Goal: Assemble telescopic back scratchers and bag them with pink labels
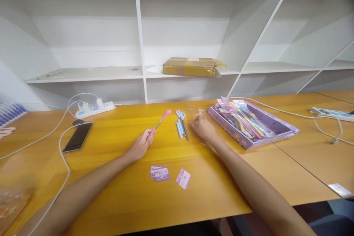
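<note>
My left hand (140, 144) is closed around the pink handle of a back scratcher (158, 124); its thin metal rod points up and away to a pink claw end. To the right lie blue back scratchers (181, 125) side by side on the table, with small claw heads at the far end. My right hand (204, 128) rests just beside them, fingers curled on a clear plastic wrapper (199, 111), which is hard to make out against the wood. Nearer to me are small purple cards (161, 174), overlapping, and a pink card (183, 179).
A purple box (284, 131) holding several wrapped items stands right of my right hand. On the left are a phone (78, 137), a white power strip (95, 109) and loose cables. A taped cardboard box (190, 67) sits on the white shelf behind. Another power strip (333, 114) lies far right.
</note>
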`<state>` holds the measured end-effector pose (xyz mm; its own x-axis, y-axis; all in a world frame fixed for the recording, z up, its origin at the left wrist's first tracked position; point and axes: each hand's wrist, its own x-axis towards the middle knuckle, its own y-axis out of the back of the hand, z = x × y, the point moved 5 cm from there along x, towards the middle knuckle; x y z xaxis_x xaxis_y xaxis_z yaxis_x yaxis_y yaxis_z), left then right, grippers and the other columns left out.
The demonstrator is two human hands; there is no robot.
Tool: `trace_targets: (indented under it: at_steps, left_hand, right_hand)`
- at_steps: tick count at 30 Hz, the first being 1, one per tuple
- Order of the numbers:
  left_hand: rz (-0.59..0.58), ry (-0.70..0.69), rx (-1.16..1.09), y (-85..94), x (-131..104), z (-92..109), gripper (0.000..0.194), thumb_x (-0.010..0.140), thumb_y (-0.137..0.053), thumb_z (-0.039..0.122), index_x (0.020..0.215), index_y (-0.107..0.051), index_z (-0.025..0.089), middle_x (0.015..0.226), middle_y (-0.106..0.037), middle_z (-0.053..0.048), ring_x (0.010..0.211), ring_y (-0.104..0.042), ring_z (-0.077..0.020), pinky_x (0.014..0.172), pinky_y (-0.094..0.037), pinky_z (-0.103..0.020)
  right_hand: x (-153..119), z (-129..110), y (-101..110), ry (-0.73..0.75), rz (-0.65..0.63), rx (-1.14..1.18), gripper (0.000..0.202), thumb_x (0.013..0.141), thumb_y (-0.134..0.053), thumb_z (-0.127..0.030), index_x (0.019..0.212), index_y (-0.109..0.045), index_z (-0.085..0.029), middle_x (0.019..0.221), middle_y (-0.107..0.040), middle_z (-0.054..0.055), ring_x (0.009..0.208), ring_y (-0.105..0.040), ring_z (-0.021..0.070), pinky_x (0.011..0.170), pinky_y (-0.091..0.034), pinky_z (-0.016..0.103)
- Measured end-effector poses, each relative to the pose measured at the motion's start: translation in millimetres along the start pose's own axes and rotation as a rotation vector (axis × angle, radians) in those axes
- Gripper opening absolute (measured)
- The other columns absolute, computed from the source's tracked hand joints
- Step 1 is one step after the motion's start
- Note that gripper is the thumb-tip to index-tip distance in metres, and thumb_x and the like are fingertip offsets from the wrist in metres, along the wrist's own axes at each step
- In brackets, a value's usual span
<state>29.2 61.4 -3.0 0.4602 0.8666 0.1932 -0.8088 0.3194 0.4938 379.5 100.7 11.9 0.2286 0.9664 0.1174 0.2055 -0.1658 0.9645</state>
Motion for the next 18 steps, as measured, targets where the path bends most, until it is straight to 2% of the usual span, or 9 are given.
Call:
trace_targets:
  at_steps: [2,4,8,12,18]
  left_hand:
    - [-0.012,-0.002,0.006,-0.2,-0.5,1.5,0.033,0.108,-0.039,0.051,0.119,-0.050,0.022,0.075,-0.046,0.006,0.064,-0.041,-0.0132,0.064,-0.036,-0.027]
    - [-0.024,-0.008,0.009,-0.5,-1.0,3.2,0.033,0.109,-0.038,0.051,0.119,-0.050,0.022,0.075,-0.046,0.006,0.065,-0.042,-0.0132,0.064,-0.036,-0.027]
    - [-0.016,-0.030,0.011,-0.2,-1.7,4.8,0.033,0.109,-0.037,0.051,0.122,-0.049,0.022,0.076,-0.047,0.005,0.065,-0.043,-0.0136,0.065,-0.036,-0.028]
    - [-0.011,-0.039,0.019,0.2,-1.6,4.4,0.034,0.110,-0.036,0.051,0.125,-0.047,0.022,0.076,-0.047,0.005,0.066,-0.043,-0.0139,0.066,-0.037,-0.028]
    - [-0.016,-0.038,-0.006,0.0,-1.6,5.5,0.032,0.110,-0.037,0.049,0.123,-0.047,0.022,0.077,-0.048,0.005,0.065,-0.042,-0.0134,0.066,-0.038,-0.028]
  right_hand:
    - [-2.2,0.0,1.9,-0.009,0.028,-0.070,0.060,0.102,-0.051,-0.062,0.131,-0.059,-0.011,0.135,-0.060,0.025,0.113,-0.070,0.0305,0.090,-0.052,0.036]
    - [-4.2,-0.9,1.1,0.000,0.009,-0.134,0.061,0.102,-0.050,-0.064,0.126,-0.063,-0.009,0.134,-0.059,0.026,0.111,-0.070,0.0309,0.091,-0.052,0.037]
    - [-6.0,-4.1,-1.7,0.023,-0.014,-0.144,0.048,0.108,-0.041,-0.048,0.121,-0.066,-0.009,0.128,-0.064,0.025,0.109,-0.071,0.0290,0.093,-0.052,0.036]
    - [-4.1,-5.5,-3.0,0.008,-0.013,-0.123,0.042,0.109,-0.037,-0.035,0.120,-0.066,-0.008,0.127,-0.066,0.026,0.108,-0.071,0.0288,0.092,-0.052,0.036]
    - [-1.6,-1.9,1.7,-0.012,-0.015,-0.048,0.032,0.107,-0.041,-0.029,0.114,-0.066,-0.009,0.110,-0.074,0.022,0.100,-0.072,0.0263,0.086,-0.050,0.032]
